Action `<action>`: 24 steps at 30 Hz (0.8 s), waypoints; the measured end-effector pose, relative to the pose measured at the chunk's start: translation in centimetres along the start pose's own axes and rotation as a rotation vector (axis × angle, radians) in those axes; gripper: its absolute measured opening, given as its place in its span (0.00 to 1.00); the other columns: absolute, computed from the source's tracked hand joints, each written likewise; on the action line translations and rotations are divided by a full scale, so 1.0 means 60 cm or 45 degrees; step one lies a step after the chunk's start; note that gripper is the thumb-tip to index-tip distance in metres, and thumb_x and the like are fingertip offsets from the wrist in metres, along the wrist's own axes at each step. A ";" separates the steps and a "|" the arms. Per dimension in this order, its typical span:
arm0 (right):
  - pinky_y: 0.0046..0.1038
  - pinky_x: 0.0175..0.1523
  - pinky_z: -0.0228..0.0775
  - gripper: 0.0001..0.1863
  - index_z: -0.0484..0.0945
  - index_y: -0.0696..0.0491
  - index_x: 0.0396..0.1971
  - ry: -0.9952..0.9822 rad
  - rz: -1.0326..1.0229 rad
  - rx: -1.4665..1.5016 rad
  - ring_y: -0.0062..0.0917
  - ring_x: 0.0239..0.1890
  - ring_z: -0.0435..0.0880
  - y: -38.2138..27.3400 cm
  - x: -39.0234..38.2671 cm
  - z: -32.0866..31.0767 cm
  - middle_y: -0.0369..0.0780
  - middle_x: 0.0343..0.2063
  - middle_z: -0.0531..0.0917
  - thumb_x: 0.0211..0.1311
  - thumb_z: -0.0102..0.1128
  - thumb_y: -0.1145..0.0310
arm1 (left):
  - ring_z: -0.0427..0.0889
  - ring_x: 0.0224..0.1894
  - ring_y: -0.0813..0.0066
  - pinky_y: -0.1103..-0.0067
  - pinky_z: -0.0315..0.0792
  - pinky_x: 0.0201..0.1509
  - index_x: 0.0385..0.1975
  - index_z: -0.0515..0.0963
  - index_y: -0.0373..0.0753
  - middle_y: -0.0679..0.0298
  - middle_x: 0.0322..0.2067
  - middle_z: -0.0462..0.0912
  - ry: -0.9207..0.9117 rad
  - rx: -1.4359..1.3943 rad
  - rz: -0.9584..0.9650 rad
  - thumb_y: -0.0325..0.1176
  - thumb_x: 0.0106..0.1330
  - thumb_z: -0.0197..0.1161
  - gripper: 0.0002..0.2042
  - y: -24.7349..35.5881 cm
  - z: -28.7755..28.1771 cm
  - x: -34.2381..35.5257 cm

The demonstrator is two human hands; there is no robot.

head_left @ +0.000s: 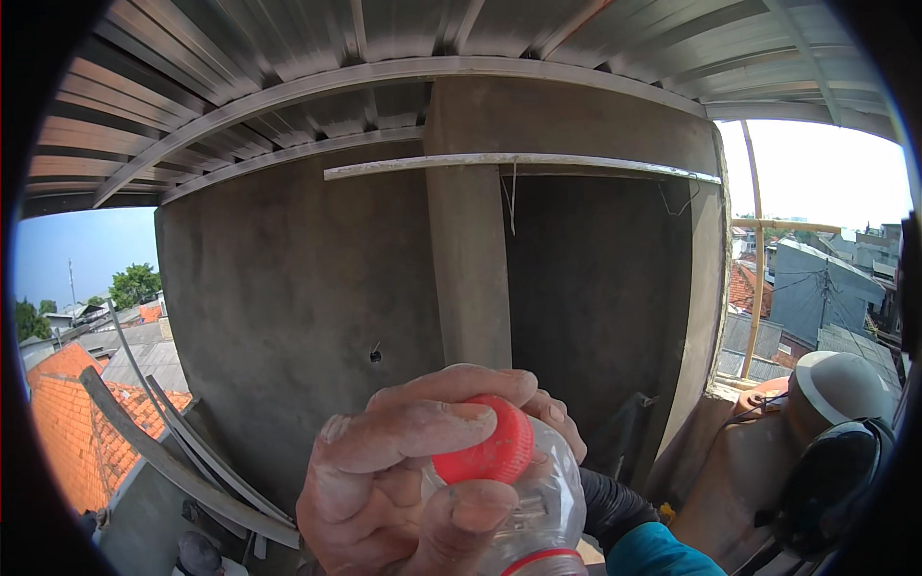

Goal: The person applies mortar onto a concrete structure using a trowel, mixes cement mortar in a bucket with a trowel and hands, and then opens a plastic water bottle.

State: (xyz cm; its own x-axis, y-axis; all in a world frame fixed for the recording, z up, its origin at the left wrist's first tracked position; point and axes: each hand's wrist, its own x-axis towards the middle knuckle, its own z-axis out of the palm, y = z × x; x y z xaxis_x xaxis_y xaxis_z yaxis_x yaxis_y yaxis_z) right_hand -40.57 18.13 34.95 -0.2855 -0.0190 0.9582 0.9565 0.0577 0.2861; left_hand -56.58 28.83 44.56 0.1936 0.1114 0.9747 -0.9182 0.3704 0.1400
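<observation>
A clear plastic bottle (547,485) with a ridged red cap (504,446) is held up close, low in the middle of the head view. A red band circles its lower visible part. My left hand (375,470) is closed round the cap, with the thumb on the near side and fingers over the top. Behind the bottle's far right side are the curled fingers of my right hand (560,418), gripping the bottle. Much of this hand is hidden by the bottle. Its wrist wears a black cuff and the forearm a teal sleeve.
Ahead stands a grey plastered wall (298,307) with a column (471,259) and a dark recess. A white batten (519,161) crosses it under the metal roof. Long curved strips (182,461) lean at left. A pale rounded object (840,389) and a black one (836,490) stand right.
</observation>
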 end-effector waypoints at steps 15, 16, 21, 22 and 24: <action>0.37 0.58 0.68 0.53 0.58 0.66 0.58 -0.472 1.638 0.205 0.39 0.53 0.75 -0.175 -0.353 0.020 0.51 0.50 0.73 0.36 0.79 0.53 | 0.81 0.41 0.76 0.81 0.73 0.46 0.45 0.71 0.30 0.56 0.38 0.82 0.670 0.816 -1.009 0.31 0.68 0.59 0.12 -0.114 -0.289 -0.435; 0.38 0.58 0.67 0.54 0.56 0.66 0.59 -0.597 1.710 0.050 0.41 0.53 0.75 -0.189 -0.399 0.013 0.52 0.50 0.73 0.37 0.79 0.52 | 0.81 0.38 0.77 0.81 0.74 0.42 0.43 0.72 0.29 0.58 0.36 0.83 0.699 0.897 -1.203 0.31 0.68 0.59 0.11 -0.102 -0.322 -0.519; 0.42 0.56 0.69 0.53 0.57 0.63 0.60 -0.956 1.780 -0.134 0.48 0.54 0.74 -0.253 -0.530 -0.016 0.55 0.52 0.72 0.38 0.76 0.51 | 0.83 0.27 0.73 0.76 0.75 0.31 0.35 0.77 0.30 0.56 0.29 0.84 1.041 1.356 -1.841 0.32 0.63 0.61 0.10 0.059 -0.377 -0.902; 0.42 0.56 0.69 0.53 0.57 0.63 0.60 -0.969 1.798 -0.120 0.48 0.54 0.74 -0.263 -0.541 -0.021 0.55 0.52 0.72 0.38 0.76 0.51 | 0.83 0.26 0.71 0.74 0.76 0.31 0.33 0.78 0.31 0.54 0.27 0.84 1.022 1.563 -1.981 0.32 0.61 0.63 0.10 0.100 -0.381 -0.968; 0.43 0.56 0.69 0.54 0.55 0.61 0.61 -1.079 1.782 -0.110 0.46 0.54 0.74 -0.282 -0.583 -0.038 0.53 0.52 0.72 0.37 0.78 0.54 | 0.85 0.27 0.64 0.70 0.77 0.34 0.30 0.79 0.32 0.49 0.27 0.84 1.184 1.667 -2.223 0.35 0.55 0.66 0.11 0.161 -0.357 -1.033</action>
State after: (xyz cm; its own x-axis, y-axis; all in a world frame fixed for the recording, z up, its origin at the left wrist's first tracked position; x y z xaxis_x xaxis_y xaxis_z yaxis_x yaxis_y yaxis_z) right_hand -46.60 15.54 -3.43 0.8330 0.5192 0.1911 0.4753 -0.4948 -0.7275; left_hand -70.06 45.23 -18.24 0.4269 0.8214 -0.3784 0.6265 0.0331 0.7787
